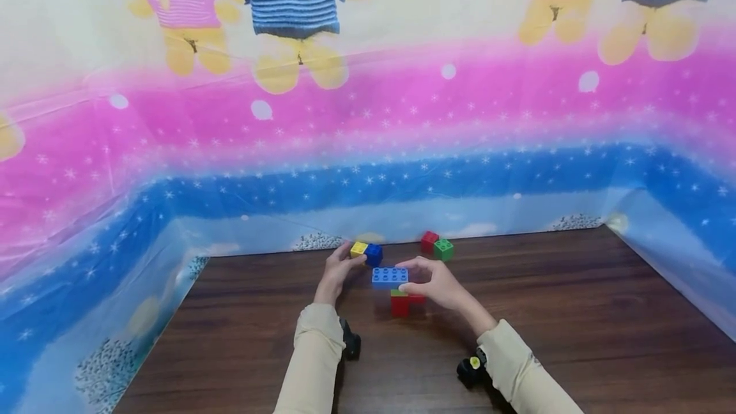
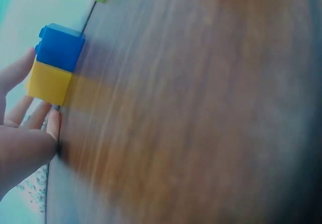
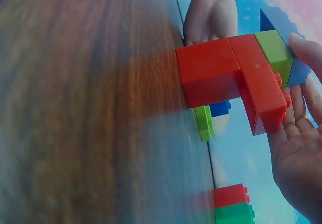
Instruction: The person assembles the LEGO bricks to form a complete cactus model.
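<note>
My right hand (image 1: 439, 283) pinches a light blue eight-stud brick (image 1: 390, 276) at its right end, thumb in front. This brick tops a stack: under it sit a lime green brick (image 3: 274, 55), a long red brick (image 3: 259, 85) and a lower red brick (image 3: 209, 75). In the right wrist view the thumb (image 3: 304, 50) lies against the light blue brick. My left hand (image 1: 336, 276) is at a yellow brick (image 2: 49, 83) joined to a dark blue brick (image 2: 60, 48), its fingers loosely spread around the yellow end.
A red brick (image 1: 429, 241) and a green brick (image 1: 443, 249) stand side by side near the brown table's (image 1: 546, 299) back edge. Another lime green brick (image 3: 204, 123) sits behind the stack. A printed cloth (image 1: 368, 177) hangs around the table.
</note>
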A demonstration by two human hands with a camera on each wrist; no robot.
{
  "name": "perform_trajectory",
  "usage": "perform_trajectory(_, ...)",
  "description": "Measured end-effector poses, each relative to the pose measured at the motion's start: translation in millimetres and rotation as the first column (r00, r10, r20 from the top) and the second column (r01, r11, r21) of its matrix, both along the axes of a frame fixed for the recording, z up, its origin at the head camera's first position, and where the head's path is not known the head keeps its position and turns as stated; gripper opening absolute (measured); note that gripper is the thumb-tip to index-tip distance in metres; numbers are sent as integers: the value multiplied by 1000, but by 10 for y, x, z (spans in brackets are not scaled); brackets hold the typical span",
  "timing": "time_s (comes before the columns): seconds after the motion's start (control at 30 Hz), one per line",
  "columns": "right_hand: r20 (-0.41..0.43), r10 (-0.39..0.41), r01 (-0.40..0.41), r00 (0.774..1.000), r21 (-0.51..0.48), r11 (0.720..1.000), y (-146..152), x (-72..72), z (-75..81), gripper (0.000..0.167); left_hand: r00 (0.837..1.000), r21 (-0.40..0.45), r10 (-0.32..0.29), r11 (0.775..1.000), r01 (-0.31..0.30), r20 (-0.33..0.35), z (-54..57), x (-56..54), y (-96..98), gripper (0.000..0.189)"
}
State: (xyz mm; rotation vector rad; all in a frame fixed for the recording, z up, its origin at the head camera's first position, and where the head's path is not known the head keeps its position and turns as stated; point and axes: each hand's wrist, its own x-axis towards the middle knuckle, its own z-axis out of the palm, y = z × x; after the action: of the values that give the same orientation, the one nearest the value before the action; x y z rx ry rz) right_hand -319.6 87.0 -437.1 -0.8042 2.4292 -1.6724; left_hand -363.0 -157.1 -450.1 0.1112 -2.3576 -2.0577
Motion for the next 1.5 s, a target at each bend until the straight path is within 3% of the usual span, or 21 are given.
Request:
perform_trajectory(0.3,8,8,-8,1000,1,1000,-20,3,-43,43,997,-89,72,994,-70,14,-38,-26,129,60)
perform_trajectory(0.4,6,16,-16,1000,-7,1000,-21,9,-44,42,997,-83,78,993,-79,-17,-115,-89,100,57)
perform_trajectory(0.43,1,14,-14,1000,-11,1000,-19,6,-41,42,996,-75,71,994,-75,-56,-174,-137,76,57)
perform_trajectory(0.53,-7,6,-6,1000,-20,1000,-6,-9,-35,40,994,-70,68,995,-74,-86,-204,-183,65,56)
perform_trajectory(0.77,0,-1,1,1000,5,1000,17,-13,-45,40,996,-68,90,994,-91,-18,-29,-32,123,53)
perform_trajectory(1.07,12,23,-23,1000,-11,1000,-2,0,-11,42,994,-38,108,993,-109,-15,-27,6,35,58)
perform_trajectory(1.23,11,21,-21,1000,-21,1000,-5,8,4,42,995,-14,104,994,-104,-1,71,73,37,54)
perform_trajectory(1.5,8,24,-24,1000,-26,999,1,1,-36,42,998,-24,67,997,-67,0,135,152,-37,55)
